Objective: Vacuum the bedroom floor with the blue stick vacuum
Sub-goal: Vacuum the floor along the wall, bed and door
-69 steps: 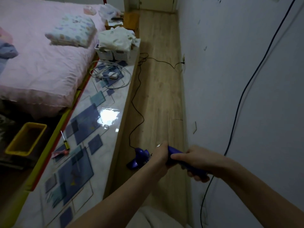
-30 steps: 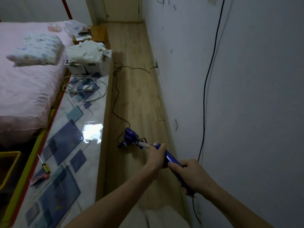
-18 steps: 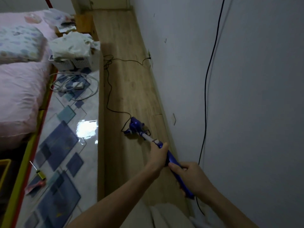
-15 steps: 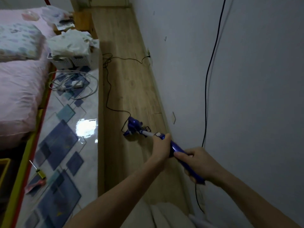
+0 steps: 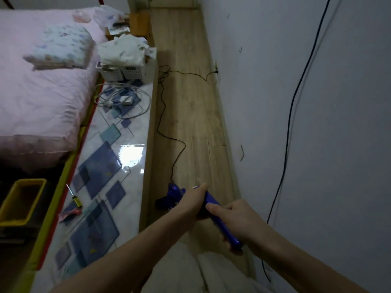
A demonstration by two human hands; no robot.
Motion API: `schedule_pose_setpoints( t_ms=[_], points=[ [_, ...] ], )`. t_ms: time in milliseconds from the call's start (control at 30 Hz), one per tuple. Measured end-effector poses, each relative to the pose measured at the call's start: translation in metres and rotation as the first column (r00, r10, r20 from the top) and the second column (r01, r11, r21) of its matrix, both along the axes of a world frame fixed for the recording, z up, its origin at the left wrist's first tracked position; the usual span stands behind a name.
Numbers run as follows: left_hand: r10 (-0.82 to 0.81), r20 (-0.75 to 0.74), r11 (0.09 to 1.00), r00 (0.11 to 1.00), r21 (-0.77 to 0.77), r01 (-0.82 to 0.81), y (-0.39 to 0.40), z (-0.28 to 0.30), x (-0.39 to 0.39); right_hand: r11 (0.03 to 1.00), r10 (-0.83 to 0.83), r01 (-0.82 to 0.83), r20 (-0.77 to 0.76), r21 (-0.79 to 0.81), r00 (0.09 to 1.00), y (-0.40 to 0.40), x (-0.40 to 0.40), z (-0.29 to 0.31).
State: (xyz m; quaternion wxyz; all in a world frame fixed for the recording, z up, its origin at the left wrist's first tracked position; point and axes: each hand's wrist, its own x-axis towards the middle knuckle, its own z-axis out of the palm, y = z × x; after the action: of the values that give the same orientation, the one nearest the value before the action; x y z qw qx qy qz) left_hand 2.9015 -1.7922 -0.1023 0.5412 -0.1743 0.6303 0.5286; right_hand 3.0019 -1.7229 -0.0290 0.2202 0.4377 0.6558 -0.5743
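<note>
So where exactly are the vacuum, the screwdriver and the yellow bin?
blue stick vacuum (image 5: 220,220), head view, on the blue handle between the two hands.
screwdriver (image 5: 77,201), head view, on its yellow handle.
yellow bin (image 5: 6,217), head view, on its near rim.

— Where was everything?
— The bed (image 5: 42,98) lay to my left, the wall (image 5: 317,123) to my right, the floor (image 5: 190,115) between. The baskets (image 5: 124,71) sat ahead, the screwdriver (image 5: 74,196) nearer me.

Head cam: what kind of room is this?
Most likely a bedroom: a bed with a pink sheet and patterned pillow, baskets of laundry beside it, and a narrow strip of wood floor along the wall.
</note>
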Motion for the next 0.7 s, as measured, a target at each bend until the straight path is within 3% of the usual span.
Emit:
schedule_pose_setpoints(
  t_ms=[133,333,500,700],
  points=[
    [-0.022,0.040,1.000,0.999,-0.015,0.023,-0.019,-0.016,0.009,0.996,-0.048,0.049,0.016,-0.079,0.999,-0.021,0.009,-0.014],
    [-0.194,-0.107,0.981,0.975,-0.003,0.194,-0.031,-0.023,-0.012,0.978,-0.192,0.184,-0.079,-0.098,0.978,-0.053,-0.001,-0.033],
    [-0.126,-0.135,0.989,0.983,0.065,0.136,-0.033,-0.035,-0.049,0.977,-0.212,0.207,-0.160,-0.047,0.964,-0.063,-0.037,-0.061],
    [-0.056,-0.168,0.998,0.984,0.009,0.059,-0.031,-0.051,-0.102,0.989,-0.146,0.150,-0.185,0.006,0.972,-0.061,-0.089,-0.084]
  ],
)
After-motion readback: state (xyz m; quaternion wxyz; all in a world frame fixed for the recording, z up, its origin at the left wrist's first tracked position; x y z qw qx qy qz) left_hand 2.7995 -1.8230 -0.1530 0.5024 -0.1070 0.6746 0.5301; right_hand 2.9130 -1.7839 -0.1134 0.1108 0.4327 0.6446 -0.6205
